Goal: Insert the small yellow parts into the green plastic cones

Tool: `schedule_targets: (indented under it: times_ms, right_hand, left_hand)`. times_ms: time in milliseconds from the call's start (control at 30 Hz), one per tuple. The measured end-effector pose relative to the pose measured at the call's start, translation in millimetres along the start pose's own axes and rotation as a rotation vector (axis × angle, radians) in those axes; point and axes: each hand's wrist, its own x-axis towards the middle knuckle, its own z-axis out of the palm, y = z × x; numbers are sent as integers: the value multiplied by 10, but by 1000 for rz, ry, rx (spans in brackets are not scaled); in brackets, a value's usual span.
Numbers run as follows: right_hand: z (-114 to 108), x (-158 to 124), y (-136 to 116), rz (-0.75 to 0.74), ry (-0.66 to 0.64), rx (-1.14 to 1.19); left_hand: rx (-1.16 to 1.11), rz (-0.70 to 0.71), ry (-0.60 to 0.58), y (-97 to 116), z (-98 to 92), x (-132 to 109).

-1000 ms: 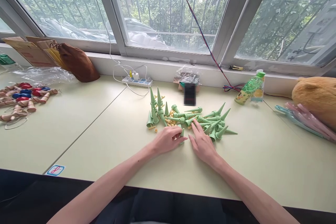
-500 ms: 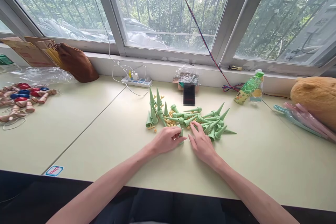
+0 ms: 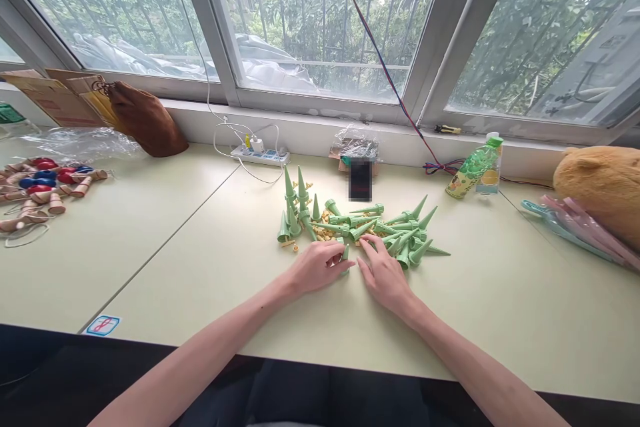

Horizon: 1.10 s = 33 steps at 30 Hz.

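My left hand point(image 3: 317, 267) is closed around a small green plastic watering spike point(image 3: 346, 253), which stands point up on the table. Just to its right, my right hand point(image 3: 384, 275) rests with thumb and forefinger apart at the near edge of the pile. Its fingertips are close to a small yellow plastic piece point(image 3: 358, 243); contact with it is unclear. Beyond lie several loose green spikes point(image 3: 407, 240) and small yellow valve pieces point(image 3: 325, 230). At the pile's left, several green spikes with yellow pieces fitted point(image 3: 301, 190) stand upright.
Behind the pile are a blurred dark rectangle point(image 3: 361, 180) and a power strip point(image 3: 261, 156) with cables. A green-capped bottle point(image 3: 473, 168) leans at the right, near a plush toy point(image 3: 600, 190). Wooden toys with red and blue balls point(image 3: 45, 180) lie at the far left.
My right hand's fingers have shifted slightly toward me and to the left. My left hand and the spike in it stay nearly still.
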Motion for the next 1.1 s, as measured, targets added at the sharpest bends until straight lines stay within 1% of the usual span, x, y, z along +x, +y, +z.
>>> schedule_targets:
  times_ms: [167,700,867,1000,1100]
  right_hand:
    - [-6,2,-7,-15,32,51]
    - [-9,15,38,-52,70,156]
    - [-30,21,27,-64,76,177]
    - [-47,26,9,-58,75,174]
    - [-54,24,4,-61,77,176]
  left_hand:
    - [-1,-6,2,9,-9,-1]
    - [-16,-1,-2,22,6,-10]
    - [-35,31,-40,55,10,-25]
    - [-4,43,-91,73,34,-35]
    - [23,53,-100,81,47,-31]
